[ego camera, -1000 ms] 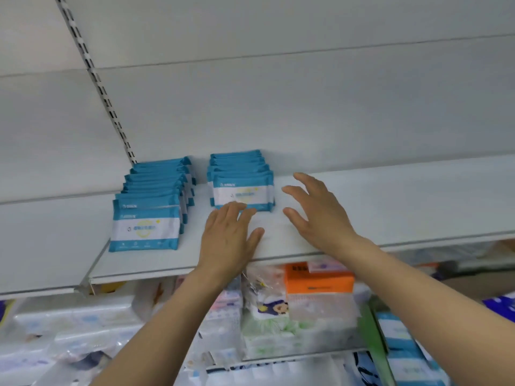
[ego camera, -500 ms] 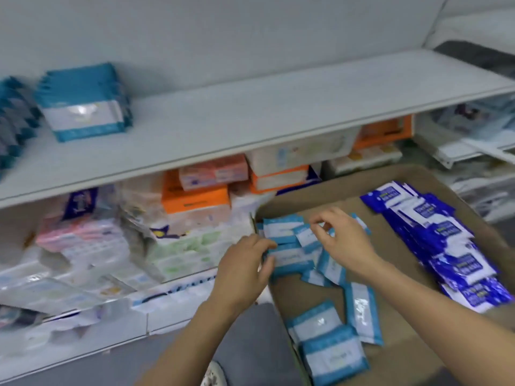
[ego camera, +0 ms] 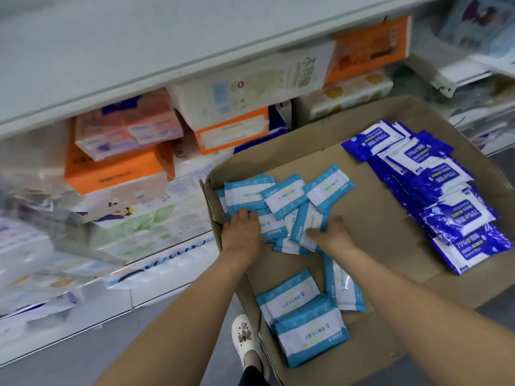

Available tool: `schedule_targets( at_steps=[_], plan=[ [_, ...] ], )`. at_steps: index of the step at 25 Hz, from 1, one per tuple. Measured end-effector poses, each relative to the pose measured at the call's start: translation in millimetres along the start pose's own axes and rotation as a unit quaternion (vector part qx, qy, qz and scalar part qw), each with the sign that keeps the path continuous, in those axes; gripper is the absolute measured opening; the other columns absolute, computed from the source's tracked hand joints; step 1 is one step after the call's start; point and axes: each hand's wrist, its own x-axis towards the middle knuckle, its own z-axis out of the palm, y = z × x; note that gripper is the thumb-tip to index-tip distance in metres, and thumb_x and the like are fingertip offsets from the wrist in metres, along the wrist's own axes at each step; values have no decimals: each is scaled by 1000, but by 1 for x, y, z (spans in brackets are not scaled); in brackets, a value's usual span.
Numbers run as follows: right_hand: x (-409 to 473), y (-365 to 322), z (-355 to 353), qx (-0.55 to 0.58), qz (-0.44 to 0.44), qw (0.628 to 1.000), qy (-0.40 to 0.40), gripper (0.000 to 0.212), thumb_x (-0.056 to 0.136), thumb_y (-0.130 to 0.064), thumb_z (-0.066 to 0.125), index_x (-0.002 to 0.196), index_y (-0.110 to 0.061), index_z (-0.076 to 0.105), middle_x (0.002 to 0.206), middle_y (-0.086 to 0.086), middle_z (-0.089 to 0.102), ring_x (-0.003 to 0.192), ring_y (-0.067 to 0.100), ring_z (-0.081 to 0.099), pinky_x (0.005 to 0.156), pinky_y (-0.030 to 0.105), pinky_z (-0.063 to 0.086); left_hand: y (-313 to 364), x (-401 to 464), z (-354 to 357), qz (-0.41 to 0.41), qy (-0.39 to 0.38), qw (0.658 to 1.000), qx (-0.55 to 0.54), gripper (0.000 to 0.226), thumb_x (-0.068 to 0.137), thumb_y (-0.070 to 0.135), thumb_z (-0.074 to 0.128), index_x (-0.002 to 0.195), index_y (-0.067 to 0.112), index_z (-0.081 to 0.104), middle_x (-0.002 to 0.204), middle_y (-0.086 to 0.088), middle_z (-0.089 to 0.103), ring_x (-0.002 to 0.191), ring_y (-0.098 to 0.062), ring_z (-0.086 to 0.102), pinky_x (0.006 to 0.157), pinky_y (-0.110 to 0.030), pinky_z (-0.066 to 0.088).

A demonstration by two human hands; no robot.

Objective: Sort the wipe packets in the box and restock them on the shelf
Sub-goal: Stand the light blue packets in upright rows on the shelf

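A shallow cardboard box (ego camera: 370, 190) of plain brown corrugated board sat open beside the shelf (ego camera: 111, 79), its flat floor creased and bare in the middle. Inside its near-left part lay a loose heap of light-blue wipe packets (ego camera: 281, 199) — flat, glossy plastic rectangles with a white band across the middle and crimped ends, overlapping at odd angles. The left hand (ego camera: 243, 228) lay palm down on the left edge of that heap, against the box wall, fingers fairly straight and pressing on the packets rather than wrapped round any. The right hand (ego camera: 333, 234) met the heap from the right; its thumb lay on top of a tilted packet and its fingers seemed tucked at the packet's edge, though I cannot tell for certain that it was pinched. Closer to the person, a small neat pile of the same light-blue packets (ego camera: 303, 319) rested on the box floor, with one more lying lengthwise just beside it. Along the right side ran a slumped row of dark-blue wipe packets (ego camera: 434, 190), crinkled and shiny, with white labels. The shelf itself was smooth white board; under it sat soft-wrapped tissue packs (ego camera: 125, 160) in orange and pink — slightly blurred. A white clog (ego camera: 245, 338) showed on the grey floor.
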Motion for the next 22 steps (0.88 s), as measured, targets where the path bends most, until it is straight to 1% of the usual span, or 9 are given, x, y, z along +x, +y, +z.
schedule_targets(
  at_steps=[2,5,7,9,11,13,14,17,22],
  plan=[
    [7,-3,8,31,48,998,17,57,82,-33,73,120,-5,40,116,10,57,103,27,59,78,34,51,1,6,3,-3,14,999,49,67,91,42,60,143,15,29,141,-11,35,129,-30,37,106,-40,32],
    [13,-8,10,21,64,997,35,64,80,-34,76,121,-5,36,110,6,55,100,26,59,83,39,52,1,13,3,11,47,993,104,69,85,47,66,137,16,33,132,-9,46,121,-29,47,100,-38,33],
    [14,-8,12,91,61,993,33,54,79,-25,79,118,-5,46,107,6,59,98,25,60,86,39,52,0,13,1,6,38,995,95,63,83,47,68,130,16,40,123,-7,56,113,-25,55,92,-35,38],
    [7,-8,12,195,75,977,30,32,81,-17,77,107,-9,61,113,9,66,99,27,64,86,38,54,0,9,0,-8,-2,1000,24,47,87,41,66,121,14,50,119,-7,60,109,-24,59,82,-31,44],
    [-9,-10,8,258,101,960,25,21,86,-17,72,104,-11,64,112,9,68,90,25,65,74,34,56,1,-1,1,-11,-29,997,-64,38,92,38,62,117,10,55,120,-9,58,110,-24,56,78,-29,45],
    [-33,-14,-2,254,96,962,-3,16,90,-19,67,103,-11,63,95,5,66,66,16,57,50,22,44,0,-17,-5,-1,-19,988,-151,37,93,37,58,119,11,53,121,-8,55,113,-25,53,84,-31,46],
    [-45,-16,-8,243,82,966,-23,13,91,-19,66,100,-11,62,87,3,65,59,13,51,46,20,39,-2,-27,-10,-2,-7,979,-205,36,94,37,58,121,13,52,122,-4,56,114,-24,54,86,-32,47],
    [-75,-24,-25,259,27,963,-73,11,89,-19,67,96,-10,65,83,4,69,55,14,50,50,25,35,-11,-60,-31,-32,29,924,-381,36,95,30,59,129,20,52,121,5,60,110,-19,60,86,-30,49],
    [-120,-59,-44,317,-74,936,-131,15,89,-13,68,101,-6,63,86,9,71,55,16,54,42,22,40,-21,-119,-68,-53,121,785,-606,16,93,20,64,109,24,61,109,1,71,84,-8,70,64,-18,55]
  ],
)
